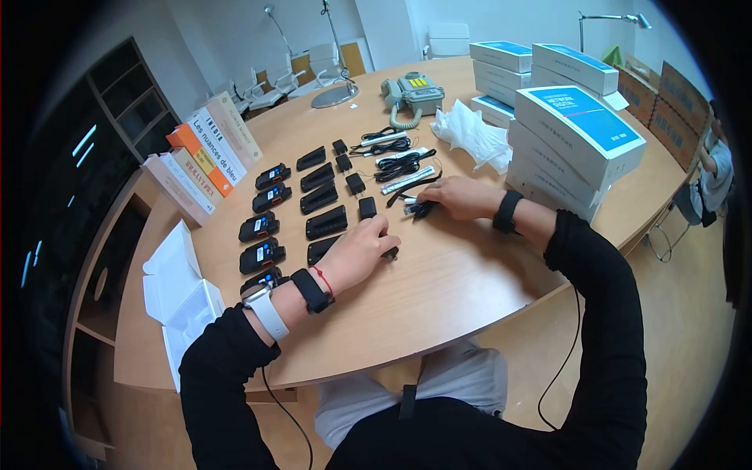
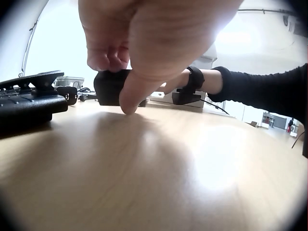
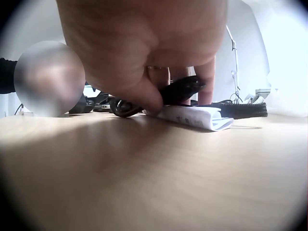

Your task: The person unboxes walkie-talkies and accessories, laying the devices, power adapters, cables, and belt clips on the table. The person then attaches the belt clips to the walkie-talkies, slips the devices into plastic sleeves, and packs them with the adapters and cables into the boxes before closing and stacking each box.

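My left hand is low over the table and pinches a small black power adapter between thumb and fingers. In the head view only an end of it shows past the fingertips. To its right, my right hand holds a bundled black cable, thumb on one side and fingers on the other. Beneath that cable lies a folded white printed paper, with a black strap beside it. Similar adapters stand in a column just beyond my left hand.
Columns of black handheld devices and black clip-like parts lie to the left. Several cable bundles lie farther back. White boxes are stacked at right, near crumpled white plastic. An open white box and books are at left.
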Demonstrator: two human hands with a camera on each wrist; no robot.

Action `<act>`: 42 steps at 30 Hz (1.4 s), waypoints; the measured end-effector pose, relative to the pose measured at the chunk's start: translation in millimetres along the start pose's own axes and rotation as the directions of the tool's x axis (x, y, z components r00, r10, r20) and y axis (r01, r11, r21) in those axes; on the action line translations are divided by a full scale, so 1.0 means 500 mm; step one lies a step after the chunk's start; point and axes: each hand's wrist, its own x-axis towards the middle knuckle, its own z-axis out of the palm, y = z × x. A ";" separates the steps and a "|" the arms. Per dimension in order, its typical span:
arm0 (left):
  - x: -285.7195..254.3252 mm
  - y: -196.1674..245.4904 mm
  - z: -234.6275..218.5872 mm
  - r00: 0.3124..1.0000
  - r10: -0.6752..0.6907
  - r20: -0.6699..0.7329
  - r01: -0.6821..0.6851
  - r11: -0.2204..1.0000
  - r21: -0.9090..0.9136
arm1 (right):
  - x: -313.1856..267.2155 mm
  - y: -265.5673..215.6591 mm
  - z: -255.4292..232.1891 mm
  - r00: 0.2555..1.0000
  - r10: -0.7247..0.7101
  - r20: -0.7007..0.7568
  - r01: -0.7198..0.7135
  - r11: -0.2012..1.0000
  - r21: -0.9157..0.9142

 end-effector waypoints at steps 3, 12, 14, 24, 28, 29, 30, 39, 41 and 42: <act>-0.010 -0.004 0.013 1.000 0.003 -0.010 -0.003 1.000 0.030 | 0.015 0.003 0.009 0.999 0.039 -0.016 -0.039 0.999 -0.023; -0.030 0.014 0.000 0.999 -0.051 -0.018 0.052 0.997 0.053 | 0.032 0.004 0.030 0.968 0.216 -0.132 -0.227 0.971 -0.079; -0.023 0.007 0.006 0.985 -0.166 0.050 0.167 0.986 -0.021 | 0.033 0.003 0.031 0.965 0.236 -0.117 -0.249 0.963 -0.107; -0.050 0.046 -0.075 0.993 -0.093 -0.068 0.092 0.996 -0.010 | 0.053 0.013 0.020 0.945 0.310 -0.106 -0.317 0.947 -0.057; -0.122 0.105 -0.169 0.978 -0.019 -0.208 0.010 0.999 -0.043 | 0.056 0.018 0.016 0.916 0.330 -0.228 -0.331 0.943 0.035; -0.148 0.119 -0.195 0.977 -0.034 -0.212 0.025 0.999 -0.046 | 0.059 0.015 0.012 0.883 0.409 -0.231 -0.399 0.912 0.093; -0.175 0.129 -0.218 0.975 -0.050 -0.214 0.040 0.998 -0.049 | 0.061 0.012 0.010 0.844 0.486 -0.228 -0.462 0.874 0.151; -0.491 0.076 -0.298 0.660 -0.656 -0.366 0.641 0.746 -0.181 | 0.056 0.043 0.036 0.904 0.398 -0.153 -0.399 0.916 0.027; -0.581 0.034 -0.281 0.541 -0.760 -0.360 0.739 0.634 -0.227 | 0.048 0.039 0.036 0.935 0.296 -0.195 -0.312 0.949 -0.052; -0.626 0.014 -0.269 0.454 -0.823 -0.342 0.789 0.550 -0.275 | 0.044 0.026 0.027 0.950 0.242 -0.198 -0.263 0.961 -0.090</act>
